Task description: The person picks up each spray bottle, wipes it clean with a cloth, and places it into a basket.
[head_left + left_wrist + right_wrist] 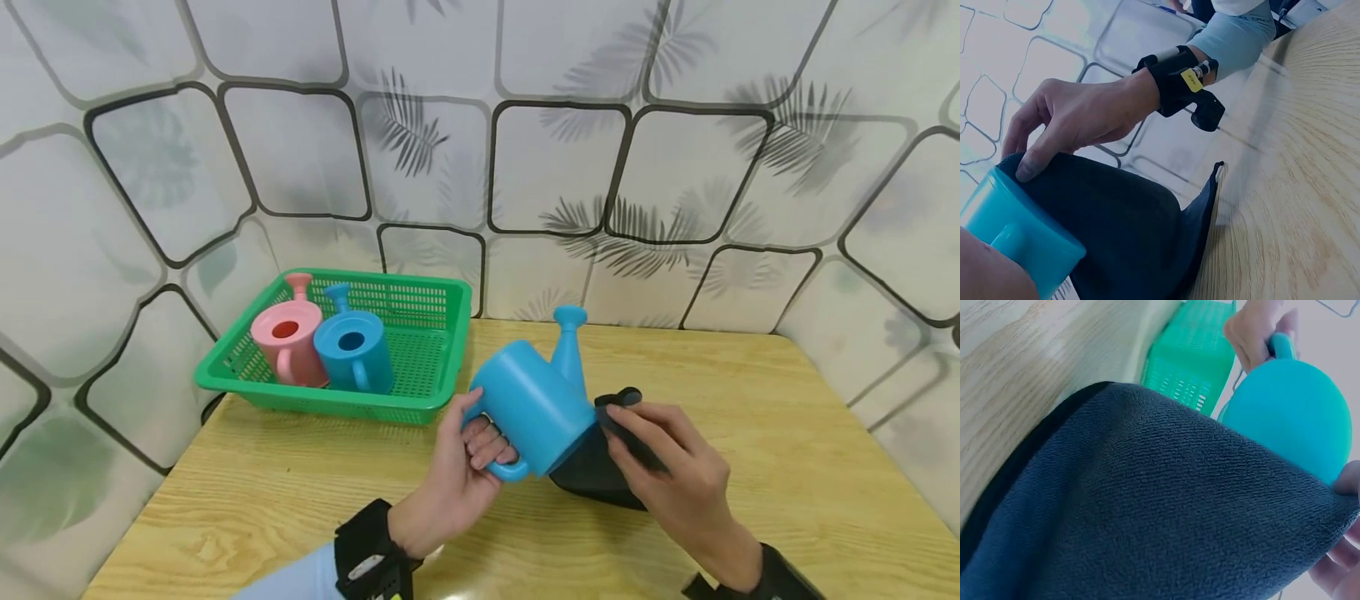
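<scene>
My left hand (468,471) grips a blue toy watering can (532,408) by its handle, tilted in the air above the table with its spout pointing up. In the right wrist view the can's round flat base (1294,419) faces the camera. My right hand (678,479) pinches a dark cloth (600,471) between thumb and fingers, right at the can's bottom edge. The rest of the cloth hangs down toward the table, as the left wrist view shows with its dark drape (1129,219).
A green basket (408,408) stands at the back left of the wooden table (780,433). In it are a pink watering can (300,354) and another blue watering can (367,354), both upright. A patterned curtain-like wall (435,183) surrounds the table's back and sides.
</scene>
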Available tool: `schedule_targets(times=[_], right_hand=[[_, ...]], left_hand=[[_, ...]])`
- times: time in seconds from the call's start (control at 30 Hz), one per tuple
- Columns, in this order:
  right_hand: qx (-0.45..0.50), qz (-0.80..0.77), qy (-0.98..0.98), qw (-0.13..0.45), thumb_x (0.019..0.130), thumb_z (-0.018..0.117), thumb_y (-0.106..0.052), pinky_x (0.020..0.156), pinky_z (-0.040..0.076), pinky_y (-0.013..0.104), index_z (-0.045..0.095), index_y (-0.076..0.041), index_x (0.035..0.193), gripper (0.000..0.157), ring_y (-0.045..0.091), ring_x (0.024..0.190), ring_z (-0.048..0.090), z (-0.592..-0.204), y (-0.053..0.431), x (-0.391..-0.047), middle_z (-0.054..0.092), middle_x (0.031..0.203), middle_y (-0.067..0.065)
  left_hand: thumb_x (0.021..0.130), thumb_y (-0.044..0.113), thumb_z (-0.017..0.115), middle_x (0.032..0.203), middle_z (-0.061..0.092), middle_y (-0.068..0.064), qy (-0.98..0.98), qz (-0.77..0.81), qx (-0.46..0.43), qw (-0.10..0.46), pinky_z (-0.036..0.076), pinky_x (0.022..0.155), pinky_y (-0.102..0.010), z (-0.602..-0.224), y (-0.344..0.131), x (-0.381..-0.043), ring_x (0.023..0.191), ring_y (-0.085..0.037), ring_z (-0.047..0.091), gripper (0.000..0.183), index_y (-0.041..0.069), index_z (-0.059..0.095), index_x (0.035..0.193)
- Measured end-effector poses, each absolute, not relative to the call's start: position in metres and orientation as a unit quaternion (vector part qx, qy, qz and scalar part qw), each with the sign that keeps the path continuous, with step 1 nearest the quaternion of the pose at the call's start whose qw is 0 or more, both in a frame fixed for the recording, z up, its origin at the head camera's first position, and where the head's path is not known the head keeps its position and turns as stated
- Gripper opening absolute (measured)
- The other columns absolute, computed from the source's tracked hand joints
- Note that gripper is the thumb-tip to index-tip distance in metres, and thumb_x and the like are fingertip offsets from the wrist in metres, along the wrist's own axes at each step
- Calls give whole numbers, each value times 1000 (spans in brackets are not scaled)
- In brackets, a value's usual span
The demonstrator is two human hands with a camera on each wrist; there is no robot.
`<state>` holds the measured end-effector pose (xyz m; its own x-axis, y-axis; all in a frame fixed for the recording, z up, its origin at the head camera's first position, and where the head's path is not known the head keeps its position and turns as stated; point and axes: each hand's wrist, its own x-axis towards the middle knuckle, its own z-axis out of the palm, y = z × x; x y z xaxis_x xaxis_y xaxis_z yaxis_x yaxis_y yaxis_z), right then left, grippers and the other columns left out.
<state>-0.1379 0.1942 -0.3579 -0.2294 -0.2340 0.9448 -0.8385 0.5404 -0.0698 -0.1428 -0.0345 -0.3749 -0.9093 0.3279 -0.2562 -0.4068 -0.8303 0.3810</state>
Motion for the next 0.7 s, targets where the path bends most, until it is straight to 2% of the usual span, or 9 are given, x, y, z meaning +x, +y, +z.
schedule_targets(times=[0.2, 0.4, 0.7], right_hand=[[377, 286, -732, 490, 95, 60, -28, 54, 53, 30, 75, 6, 91, 37, 24, 65, 62, -365, 188, -135, 65, 79, 17], [440, 277, -710, 475, 95, 61, -23, 57, 57, 27, 74, 7, 87, 33, 23, 65, 65, -369, 175, -129, 67, 77, 17], [534, 287, -696, 385, 99, 56, -16, 70, 57, 23, 73, 5, 94, 28, 22, 75, 65, -372, 165, -122, 65, 82, 11]], left_hand=[[92, 32, 56, 41, 29, 8, 211, 954, -105, 185, 31, 49, -20, -375, -32, -144, 37, -5, 28, 52, 20, 28, 50], [92, 33, 56, 41, 29, 8, 197, 958, -104, 182, 32, 48, -20, -376, -30, -145, 37, -5, 29, 51, 20, 29, 51], [92, 34, 56, 43, 29, 8, 190, 960, -104, 177, 33, 49, -20, -374, -30, -147, 37, -6, 28, 50, 20, 30, 51]])
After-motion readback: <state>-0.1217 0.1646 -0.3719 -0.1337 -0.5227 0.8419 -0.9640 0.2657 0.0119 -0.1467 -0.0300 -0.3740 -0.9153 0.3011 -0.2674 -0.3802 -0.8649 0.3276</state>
